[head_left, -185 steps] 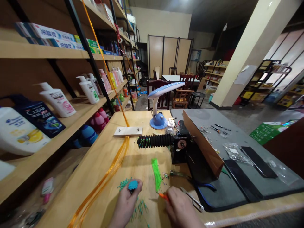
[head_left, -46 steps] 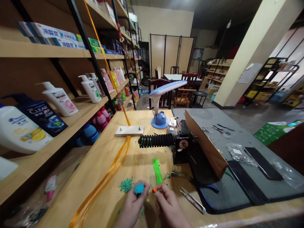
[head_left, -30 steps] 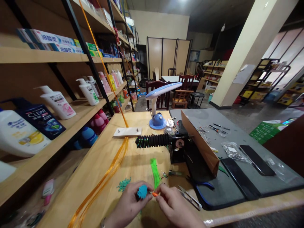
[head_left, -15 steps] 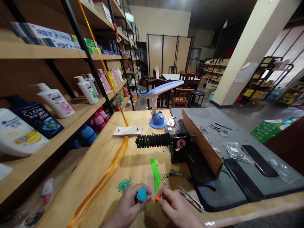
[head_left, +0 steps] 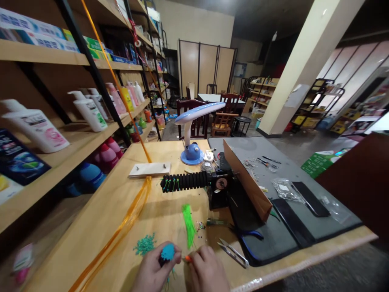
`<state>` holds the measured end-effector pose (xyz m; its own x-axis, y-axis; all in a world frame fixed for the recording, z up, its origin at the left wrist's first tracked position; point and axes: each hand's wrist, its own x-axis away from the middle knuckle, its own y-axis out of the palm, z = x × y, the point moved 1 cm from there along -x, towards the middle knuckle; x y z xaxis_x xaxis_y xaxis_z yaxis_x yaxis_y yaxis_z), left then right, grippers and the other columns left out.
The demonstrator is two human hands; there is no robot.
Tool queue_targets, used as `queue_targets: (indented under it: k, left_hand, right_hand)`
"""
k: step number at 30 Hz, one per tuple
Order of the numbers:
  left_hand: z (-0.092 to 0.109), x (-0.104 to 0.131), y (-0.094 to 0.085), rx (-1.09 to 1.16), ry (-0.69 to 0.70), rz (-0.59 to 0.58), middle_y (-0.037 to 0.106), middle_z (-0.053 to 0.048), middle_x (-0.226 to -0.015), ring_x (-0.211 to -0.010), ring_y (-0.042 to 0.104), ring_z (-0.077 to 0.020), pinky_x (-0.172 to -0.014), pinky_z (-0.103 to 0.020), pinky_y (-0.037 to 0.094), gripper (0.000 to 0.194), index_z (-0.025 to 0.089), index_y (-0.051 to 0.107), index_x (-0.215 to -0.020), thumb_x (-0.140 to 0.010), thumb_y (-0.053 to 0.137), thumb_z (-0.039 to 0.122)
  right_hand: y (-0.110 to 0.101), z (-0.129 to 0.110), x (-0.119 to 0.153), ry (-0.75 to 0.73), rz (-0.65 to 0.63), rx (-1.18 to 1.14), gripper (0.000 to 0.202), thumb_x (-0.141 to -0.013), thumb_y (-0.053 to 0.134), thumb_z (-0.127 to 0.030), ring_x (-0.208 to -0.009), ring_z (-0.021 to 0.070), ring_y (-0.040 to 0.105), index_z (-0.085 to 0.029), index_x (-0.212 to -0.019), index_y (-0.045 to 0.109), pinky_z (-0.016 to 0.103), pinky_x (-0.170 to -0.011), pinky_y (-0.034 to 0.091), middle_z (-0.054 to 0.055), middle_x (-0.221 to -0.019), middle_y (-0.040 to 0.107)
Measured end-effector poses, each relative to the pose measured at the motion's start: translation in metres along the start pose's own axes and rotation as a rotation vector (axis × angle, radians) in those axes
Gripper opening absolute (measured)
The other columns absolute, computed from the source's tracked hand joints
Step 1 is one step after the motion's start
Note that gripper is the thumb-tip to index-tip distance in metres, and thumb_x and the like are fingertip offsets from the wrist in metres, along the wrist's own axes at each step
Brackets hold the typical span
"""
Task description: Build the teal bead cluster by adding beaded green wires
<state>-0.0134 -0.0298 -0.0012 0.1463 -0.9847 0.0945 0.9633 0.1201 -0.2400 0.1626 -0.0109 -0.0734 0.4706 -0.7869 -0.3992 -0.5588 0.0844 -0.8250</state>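
Note:
My left hand [head_left: 149,269] is closed around a bright blue, bumpy round piece [head_left: 167,252], with thin green cords hanging below it. Close beside it, my right hand [head_left: 208,269] pinches a small orange-handled tool [head_left: 187,258]. Its tip points toward the left fingertips, and its exact kind is hard to make out. Beyond the hands lies a bundle of bright green cords [head_left: 189,227]. A pile of small turquoise beads [head_left: 144,244] sits to the left of the left hand. Thread snips [head_left: 234,253] rest to the right of the right hand.
A black ribbed roller [head_left: 185,181] on a stand juts over the table, with a blue desk lamp [head_left: 193,154] behind. Orange threads [head_left: 127,219] run down from a white clamped board [head_left: 149,169]. Blue-handled pliers [head_left: 253,234] lie on the grey mat [head_left: 291,219]. Stocked shelves [head_left: 91,142] stand left.
The camera view has turned a little to the right, so the scene sits further left. My right fingers now cover more of the orange tool. Both hands keep their holds.

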Motion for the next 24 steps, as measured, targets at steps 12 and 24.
queue_targets:
  k: [12,24]
  left_hand:
    - [-0.004,-0.003,0.001,0.066,-0.031,0.134,0.073,-0.004,-0.064,-0.069,0.068,-0.0265,-0.071,-0.033,0.055,0.043,0.022,0.073,-0.062,-0.068,0.072,0.065]
    - [0.002,-0.001,0.012,0.287,-0.160,0.136,0.045,0.006,-0.054,-0.048,0.030,-0.0101,-0.046,-0.023,0.025,0.046,0.018,0.070,-0.068,-0.069,0.073,0.064]
  right_hand:
    - [-0.087,0.106,0.026,0.195,0.224,0.447,0.034,-0.092,0.055,-0.037,-0.113,0.0371,0.058,-0.020,-0.121,0.059,0.048,-0.088,0.048,0.014,-0.116,0.069]
    - [-0.090,0.077,0.013,0.135,0.190,-0.063,0.017,-0.093,0.051,-0.024,-0.085,0.0240,0.067,-0.026,-0.110,0.053,0.031,-0.071,0.055,0.007,-0.094,0.066]
